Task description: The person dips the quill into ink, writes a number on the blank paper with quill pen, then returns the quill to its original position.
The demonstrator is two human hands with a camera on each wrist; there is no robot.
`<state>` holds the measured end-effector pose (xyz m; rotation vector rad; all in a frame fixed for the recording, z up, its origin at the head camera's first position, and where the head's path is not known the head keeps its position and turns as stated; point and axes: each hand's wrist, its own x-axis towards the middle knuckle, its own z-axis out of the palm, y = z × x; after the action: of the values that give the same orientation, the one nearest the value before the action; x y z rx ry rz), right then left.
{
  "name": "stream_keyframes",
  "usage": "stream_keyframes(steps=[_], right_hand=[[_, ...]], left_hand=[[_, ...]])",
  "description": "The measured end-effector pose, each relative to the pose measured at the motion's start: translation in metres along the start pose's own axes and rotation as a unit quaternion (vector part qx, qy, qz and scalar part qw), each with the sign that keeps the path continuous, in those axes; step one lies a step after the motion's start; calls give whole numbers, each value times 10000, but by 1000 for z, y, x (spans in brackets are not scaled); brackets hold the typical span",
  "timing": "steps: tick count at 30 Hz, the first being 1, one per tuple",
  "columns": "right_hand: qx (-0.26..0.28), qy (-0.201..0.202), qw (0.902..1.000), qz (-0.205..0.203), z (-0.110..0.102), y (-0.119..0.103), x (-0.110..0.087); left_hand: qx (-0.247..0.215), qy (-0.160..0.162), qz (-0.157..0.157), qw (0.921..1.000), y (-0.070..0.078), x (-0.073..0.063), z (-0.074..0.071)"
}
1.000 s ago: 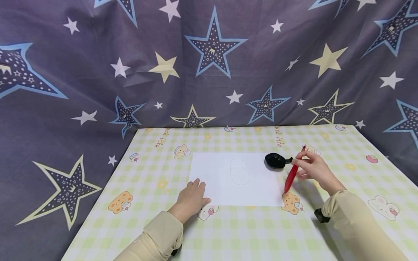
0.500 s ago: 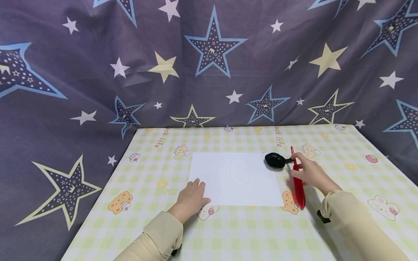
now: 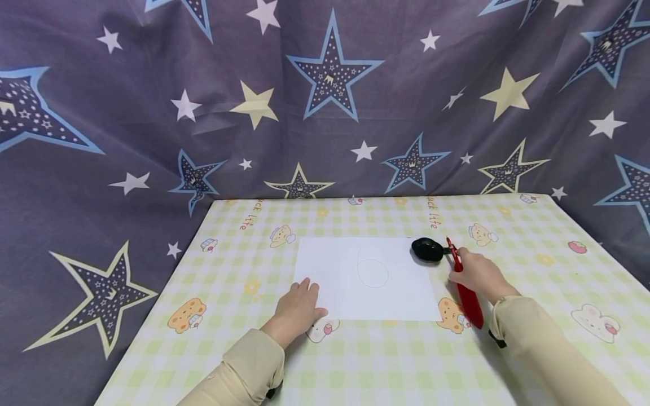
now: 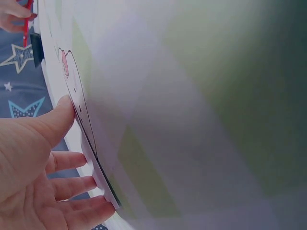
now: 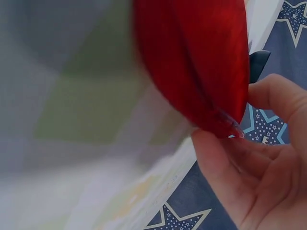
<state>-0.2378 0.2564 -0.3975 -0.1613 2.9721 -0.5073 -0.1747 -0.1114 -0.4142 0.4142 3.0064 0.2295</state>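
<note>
My right hand (image 3: pixel 481 275) pinches a red pen (image 3: pixel 469 307) between thumb and fingers, right of the paper. The pen has a thin tip pointing away from me and a broad, glossy, tapering body slanting back toward my sleeve. In the right wrist view that red body (image 5: pixel 201 52) fills the upper middle above the fingers. My left hand (image 3: pixel 297 309) rests with relaxed fingers on the lower left corner of a white sheet of paper (image 3: pixel 330 259). A faint outline (image 3: pixel 373 273) like a 6 is drawn on the sheet.
A glossy black rounded object (image 3: pixel 427 250) with a short stem lies over the paper's upper right corner, close by the pen tip. A green checked cloth with cartoon prints (image 3: pixel 228 338) covers the table. Behind hangs a dark curtain (image 3: pixel 325 141) with stars.
The pen has turned, its tip swinging left and its broad end coming toward my right sleeve. My right hand has shifted its fingers along the pen. The left hand stays put.
</note>
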Motion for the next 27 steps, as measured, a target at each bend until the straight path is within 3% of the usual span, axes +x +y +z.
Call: stream_keyframes(steps=[9, 27], right_hand=[[-25, -219, 9996, 188, 1, -1, 0], [-342, -166, 9989, 269, 7, -1, 3]], left_hand=[[12, -18, 4, 10000, 1, 1, 0], [-112, -390, 14, 9992, 0, 5, -9]])
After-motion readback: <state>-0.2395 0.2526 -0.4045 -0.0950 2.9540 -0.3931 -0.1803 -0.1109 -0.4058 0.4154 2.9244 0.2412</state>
